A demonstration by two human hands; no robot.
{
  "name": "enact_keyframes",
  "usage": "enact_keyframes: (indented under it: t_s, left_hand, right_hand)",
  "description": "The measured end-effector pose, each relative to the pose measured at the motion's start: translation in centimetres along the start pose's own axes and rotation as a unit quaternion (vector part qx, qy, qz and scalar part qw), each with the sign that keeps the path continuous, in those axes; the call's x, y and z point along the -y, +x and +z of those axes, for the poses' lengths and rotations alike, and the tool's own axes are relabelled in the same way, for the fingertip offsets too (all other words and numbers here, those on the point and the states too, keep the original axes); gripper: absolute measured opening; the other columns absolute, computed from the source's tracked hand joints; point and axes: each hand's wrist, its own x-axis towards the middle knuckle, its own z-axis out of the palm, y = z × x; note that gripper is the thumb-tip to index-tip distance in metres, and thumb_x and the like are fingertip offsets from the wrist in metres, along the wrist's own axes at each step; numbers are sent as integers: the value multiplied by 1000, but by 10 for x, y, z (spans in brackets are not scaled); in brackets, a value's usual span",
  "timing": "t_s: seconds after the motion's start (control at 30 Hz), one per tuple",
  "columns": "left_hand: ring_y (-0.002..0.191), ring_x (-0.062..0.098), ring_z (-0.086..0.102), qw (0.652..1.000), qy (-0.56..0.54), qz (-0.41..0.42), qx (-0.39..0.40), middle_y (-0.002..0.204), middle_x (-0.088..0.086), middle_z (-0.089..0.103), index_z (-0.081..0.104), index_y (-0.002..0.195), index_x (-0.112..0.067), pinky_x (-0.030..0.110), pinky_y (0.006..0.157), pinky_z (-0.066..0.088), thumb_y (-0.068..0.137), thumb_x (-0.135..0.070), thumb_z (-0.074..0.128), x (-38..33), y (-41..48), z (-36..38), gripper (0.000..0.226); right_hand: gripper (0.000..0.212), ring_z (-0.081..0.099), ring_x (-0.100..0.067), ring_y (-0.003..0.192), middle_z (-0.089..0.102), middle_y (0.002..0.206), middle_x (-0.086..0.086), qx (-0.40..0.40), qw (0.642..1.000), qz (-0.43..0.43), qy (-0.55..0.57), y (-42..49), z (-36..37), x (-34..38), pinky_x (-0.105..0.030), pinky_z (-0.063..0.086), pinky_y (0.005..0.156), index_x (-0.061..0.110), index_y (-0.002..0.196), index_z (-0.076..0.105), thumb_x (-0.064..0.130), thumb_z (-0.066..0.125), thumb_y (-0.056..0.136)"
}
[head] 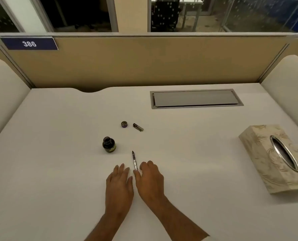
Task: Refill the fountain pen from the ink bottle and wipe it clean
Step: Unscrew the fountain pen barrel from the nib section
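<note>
The fountain pen [134, 160] lies on the white desk [57, 153] with its cap off and its nib pointing away from me. My right hand [150, 178] rests just right of the pen's rear end, thumb tip touching it, fingers loosely curled and not closed around it. My left hand [119, 181] lies flat on the desk just left of the pen, fingers apart, holding nothing. The dark ink bottle [108, 144] stands uncapped to the upper left of the pen. Its round lid [124, 124] and the pen cap [138, 127] lie farther back.
A patterned tissue box [273, 159] with an oval silver slot sits at the right. A grey cable hatch [195, 98] is set into the desk at the back. A beige partition [144, 61] closes off the far edge, with cream padded sides left and right.
</note>
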Motion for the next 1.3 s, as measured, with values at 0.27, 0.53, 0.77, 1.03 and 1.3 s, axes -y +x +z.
enact_keyframes:
  t_s: [0.27,0.53,0.77,1.03,1.3]
  left_hand:
    - [149,23,33,999,9,46,-8,156,10,45,51,145,-12,32,123,8,103,-35,28,9,-8,7,54]
    - [155,22,18,998,21,60,0,164,7,30,35,155,-12,40,125,10,105,-40,23,12,-14,13,58]
    - [155,14,13,998,-51,34,-3,164,4,30,38,154,-15,33,126,4,104,-42,23,10,-10,11,58]
    - [148,-2,24,946,-317,-69,11,152,-19,40,50,144,-36,26,119,23,103,-44,36,-34,-9,-40,43]
    - [126,15,63,736,-642,-186,107,124,4,74,71,121,-10,40,114,40,105,-21,45,-52,-3,-80,32]
  right_hand:
    - [17,61,-21,83,64,89,-1,11,999,45,14,6,1,7,-35,49,64,14,87,64,29,59,92]
    - [16,54,-12,71,58,74,10,-9,995,60,74,-8,-7,-2,-31,51,61,21,78,58,31,62,90]
    - [14,60,-9,73,63,74,12,-14,988,74,133,-22,-30,-3,-25,52,64,25,80,62,35,66,89]
    - [11,62,-6,74,65,75,14,1,980,71,185,-35,-53,3,-24,55,66,28,82,64,36,67,89]
    - [10,64,-9,75,68,71,10,46,964,60,256,-45,-82,13,-21,53,66,27,81,65,32,70,88]
